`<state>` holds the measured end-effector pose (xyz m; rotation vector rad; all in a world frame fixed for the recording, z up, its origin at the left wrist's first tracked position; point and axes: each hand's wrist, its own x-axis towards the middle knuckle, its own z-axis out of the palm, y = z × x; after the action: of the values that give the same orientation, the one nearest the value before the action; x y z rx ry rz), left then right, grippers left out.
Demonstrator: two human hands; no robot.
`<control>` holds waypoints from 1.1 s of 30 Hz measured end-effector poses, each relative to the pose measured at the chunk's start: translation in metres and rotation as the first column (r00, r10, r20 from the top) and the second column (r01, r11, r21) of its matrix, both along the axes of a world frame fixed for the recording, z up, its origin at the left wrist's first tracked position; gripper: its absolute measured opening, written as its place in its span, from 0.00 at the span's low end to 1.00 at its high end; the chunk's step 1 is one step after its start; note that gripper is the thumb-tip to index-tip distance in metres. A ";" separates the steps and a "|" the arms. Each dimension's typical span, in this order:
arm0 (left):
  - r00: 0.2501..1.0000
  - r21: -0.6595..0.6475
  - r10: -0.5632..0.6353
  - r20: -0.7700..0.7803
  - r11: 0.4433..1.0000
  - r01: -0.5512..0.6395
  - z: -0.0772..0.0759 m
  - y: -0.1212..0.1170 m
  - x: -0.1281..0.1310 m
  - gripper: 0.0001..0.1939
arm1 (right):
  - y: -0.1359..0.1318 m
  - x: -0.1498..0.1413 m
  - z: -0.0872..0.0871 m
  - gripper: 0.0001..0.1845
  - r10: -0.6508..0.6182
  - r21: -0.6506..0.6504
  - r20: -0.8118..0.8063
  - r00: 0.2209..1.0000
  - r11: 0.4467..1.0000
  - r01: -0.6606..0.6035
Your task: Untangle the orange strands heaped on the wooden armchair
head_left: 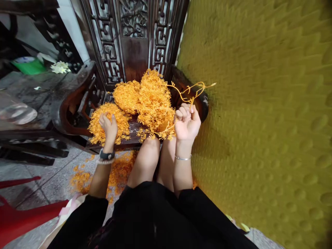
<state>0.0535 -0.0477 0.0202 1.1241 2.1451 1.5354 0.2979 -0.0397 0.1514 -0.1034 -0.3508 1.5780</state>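
Note:
Bunches of orange plastic flower sprigs are heaped on the seat of a dark carved wooden chair in front of my knees. My right hand is closed around a bare orange stem that curls up and to the right. My left hand rests in the smaller pile of loose orange petals on the seat's left side, fingers curled on some of them. A dark watch and a bead bracelet are on my left wrist, a thin bangle on my right.
A large yellow-green textured surface fills the right side. Orange petals litter the grey tiled floor under the chair. A red plastic chair stands at lower left. A dark bench with a green object lies at the left.

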 end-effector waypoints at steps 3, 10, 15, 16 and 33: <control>0.737 0.363 -0.517 0.437 0.850 0.382 0.027 -0.037 0.045 0.25 | 0.003 -0.006 -0.002 0.20 0.017 0.002 -0.008 1.000 1.000 -0.017; -0.131 0.509 -0.606 0.785 0.509 0.695 0.060 -0.065 0.112 0.19 | 0.002 -0.021 -0.010 0.20 0.236 -0.123 0.172 0.957 0.969 -0.217; -0.125 0.437 -0.560 0.819 0.467 0.768 0.055 -0.062 0.114 0.13 | 0.001 -0.018 -0.011 0.20 0.265 -0.128 0.246 0.932 0.962 -0.240; -0.102 0.424 -0.568 0.817 0.471 0.774 0.054 -0.064 0.115 0.14 | 0.000 -0.017 -0.011 0.20 0.281 -0.135 0.255 0.925 0.958 -0.254; 0.253 0.165 -0.731 0.634 0.447 0.879 0.055 -0.157 0.107 0.25 | 0.103 0.017 0.042 0.20 0.329 -0.247 0.363 0.872 0.936 -0.251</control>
<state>0.1610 -0.2050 0.0749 1.1147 0.8914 0.8815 0.3145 0.0628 0.1935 -0.5534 -0.5523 1.8903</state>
